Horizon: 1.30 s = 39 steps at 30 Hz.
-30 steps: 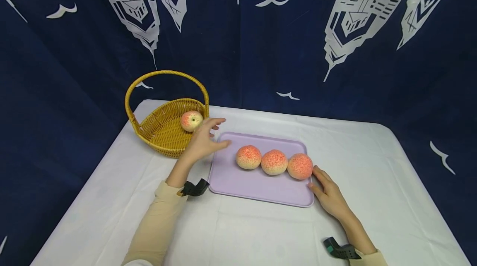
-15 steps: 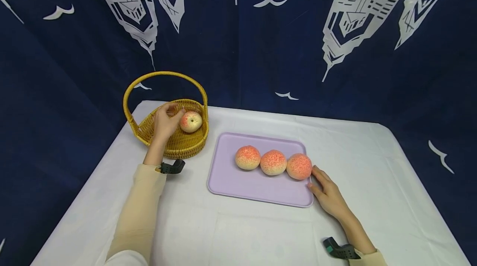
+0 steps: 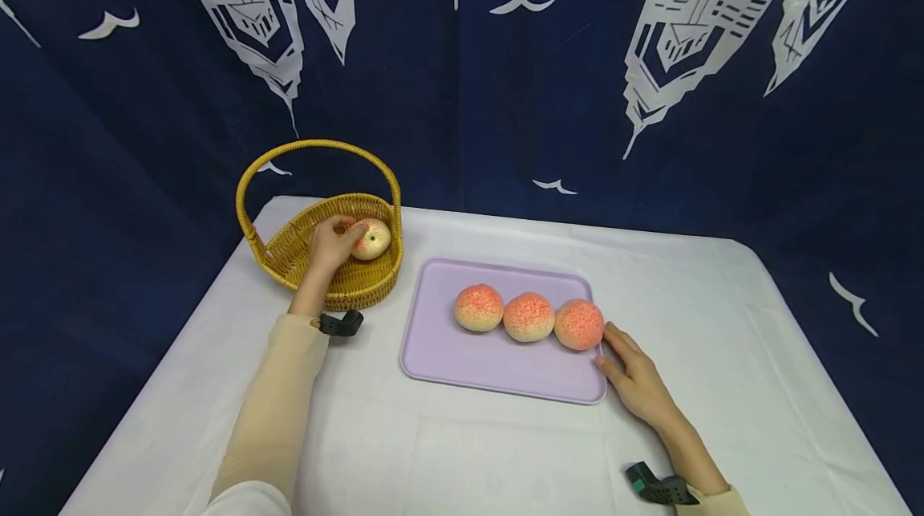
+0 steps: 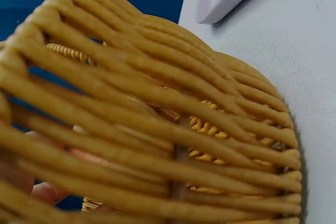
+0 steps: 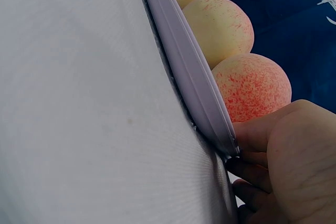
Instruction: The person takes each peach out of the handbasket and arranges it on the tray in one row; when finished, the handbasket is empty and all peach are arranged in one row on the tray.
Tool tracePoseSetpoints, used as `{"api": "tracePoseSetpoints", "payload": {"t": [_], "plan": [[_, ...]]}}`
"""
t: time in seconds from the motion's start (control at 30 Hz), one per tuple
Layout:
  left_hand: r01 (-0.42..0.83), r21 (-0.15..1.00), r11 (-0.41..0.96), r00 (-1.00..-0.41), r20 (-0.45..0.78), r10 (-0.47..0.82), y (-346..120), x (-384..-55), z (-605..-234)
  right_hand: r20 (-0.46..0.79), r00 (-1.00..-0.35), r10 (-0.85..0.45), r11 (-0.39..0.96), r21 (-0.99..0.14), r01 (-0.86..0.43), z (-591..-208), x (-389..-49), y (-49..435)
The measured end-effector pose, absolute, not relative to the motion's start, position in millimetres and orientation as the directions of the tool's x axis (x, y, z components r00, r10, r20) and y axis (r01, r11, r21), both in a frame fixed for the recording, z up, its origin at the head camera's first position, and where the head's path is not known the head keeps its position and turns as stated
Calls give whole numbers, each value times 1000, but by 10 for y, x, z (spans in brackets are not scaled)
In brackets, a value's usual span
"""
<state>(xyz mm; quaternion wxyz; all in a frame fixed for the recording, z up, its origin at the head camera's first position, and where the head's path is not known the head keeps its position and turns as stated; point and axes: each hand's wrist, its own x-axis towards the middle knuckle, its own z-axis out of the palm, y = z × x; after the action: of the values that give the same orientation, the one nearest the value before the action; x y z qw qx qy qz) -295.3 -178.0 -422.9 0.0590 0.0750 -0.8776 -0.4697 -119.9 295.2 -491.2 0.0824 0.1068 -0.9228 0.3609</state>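
Note:
My left hand point(image 3: 334, 247) reaches into the yellow wicker basket point(image 3: 361, 288) and grips a pale, red-speckled peach point(image 3: 374, 239) by its left side, thumb across the front. In the left wrist view the basket's woven wall point(image 4: 131, 124) covers most of the hand and fruit. My right hand point(image 3: 638, 379) holds the right edge of the lilac tray point(image 3: 462, 359), its thumb at the rim point(image 5: 223, 114). A peach point(image 3: 579, 324) on the tray lies right beside those fingers. Another peach point(image 3: 529, 316) and a third peach point(image 3: 479, 307) continue the row leftwards.
The basket's tall arched handle point(image 3: 318, 144) rises above the left hand. A white cloth point(image 3: 505, 452) covers the table. Behind it hangs a dark blue curtain point(image 3: 534, 99) with white printed buildings and birds.
My left hand moved left from between tray and basket into the basket, then right onto the peach there. The right hand stays at the tray's edge.

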Motion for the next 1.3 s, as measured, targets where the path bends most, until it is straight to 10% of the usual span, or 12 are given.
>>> {"api": "tracePoseSetpoints", "payload": {"t": [0.53, 1.0, 1.3], "plan": [[-237, 867, 439, -971, -232, -67, -1743, -2892, -4215, 247, -958, -143, 710, -649, -274, -4930, -1189, 2966], [-129, 906, 404, -971, -33, -236, -1717, -2755, -4151, 235, -961, -144, 715, -647, -265, -4927, -1192, 2965], [96, 896, 434, -978, 167, -128, -1551, -2441, -4001, 224, -964, -141, 724, -641, -255, -4931, -1214, 2964]]}}
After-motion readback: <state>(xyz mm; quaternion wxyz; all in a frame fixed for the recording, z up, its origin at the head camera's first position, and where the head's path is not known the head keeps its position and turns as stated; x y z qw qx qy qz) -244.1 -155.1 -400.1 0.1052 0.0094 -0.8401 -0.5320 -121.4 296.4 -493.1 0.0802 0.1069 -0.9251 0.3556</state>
